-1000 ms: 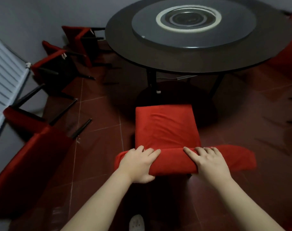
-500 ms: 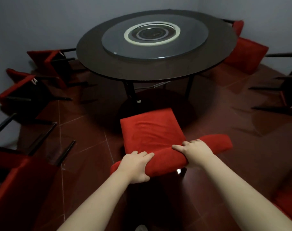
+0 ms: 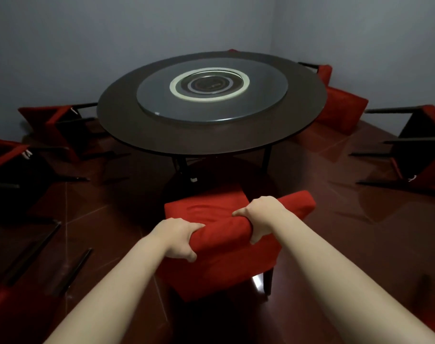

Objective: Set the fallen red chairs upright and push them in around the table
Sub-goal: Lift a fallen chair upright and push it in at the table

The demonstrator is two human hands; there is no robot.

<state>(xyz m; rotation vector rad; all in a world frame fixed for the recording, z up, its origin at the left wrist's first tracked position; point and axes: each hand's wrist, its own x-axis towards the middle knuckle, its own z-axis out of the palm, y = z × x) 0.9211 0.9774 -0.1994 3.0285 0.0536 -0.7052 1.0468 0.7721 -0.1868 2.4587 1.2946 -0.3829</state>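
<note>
The person's left hand [image 3: 179,238] and right hand [image 3: 259,216] are both wrapped tight around the backrest of the upright chair [image 3: 218,238], which stands near the table [image 3: 211,135], its seat not yet under the rim. An even, straight push should keep it from twisting. Compared with a second ago, the flat palms have closed into a full grip and the chair has turned slightly.
</note>
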